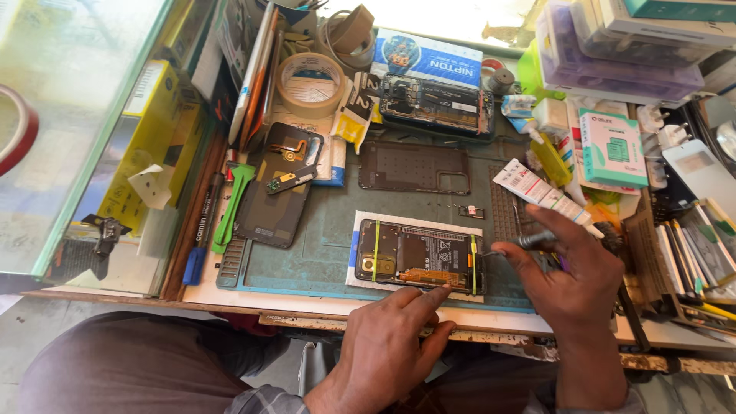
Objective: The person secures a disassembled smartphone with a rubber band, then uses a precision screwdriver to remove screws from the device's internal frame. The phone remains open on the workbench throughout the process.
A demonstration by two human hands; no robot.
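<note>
An opened phone (418, 256) with its circuit board bare and two yellow-green bands around it lies on a white sheet on the green work mat (322, 238). My left hand (387, 345) rests at the table's front edge, its index finger touching the phone's lower edge. My right hand (575, 272) sits just right of the phone and grips a thin metal tool (529, 241) whose tip points at the phone's right end.
A dark back cover (414, 167) and a second opened phone (437, 107) lie behind. Another phone shell (277, 184), a green pry tool (230, 207) and tape roll (310, 83) are at left. A white tube (540, 192), boxes and clutter crowd the right.
</note>
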